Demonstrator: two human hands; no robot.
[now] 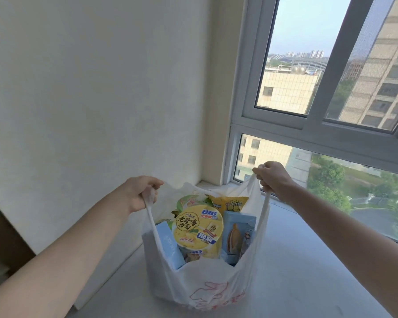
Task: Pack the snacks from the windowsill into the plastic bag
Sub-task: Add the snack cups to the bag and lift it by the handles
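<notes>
Your left hand (139,192) and right hand (272,176) are fists, each gripping a handle above the bag (205,283), arms outstretched.

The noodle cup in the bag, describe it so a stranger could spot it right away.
On the windowsill stands a white plastic bag. The noodle cup sits at its centre, between two pale blue boxes. It is the only round thing, with a yellow lid.

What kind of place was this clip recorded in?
Probably a room high up in an apartment or dormitory block. A wide sill runs under a sliding window that looks down on trees and tall buildings. Both hands hold a plastic bag of snacks.
</notes>
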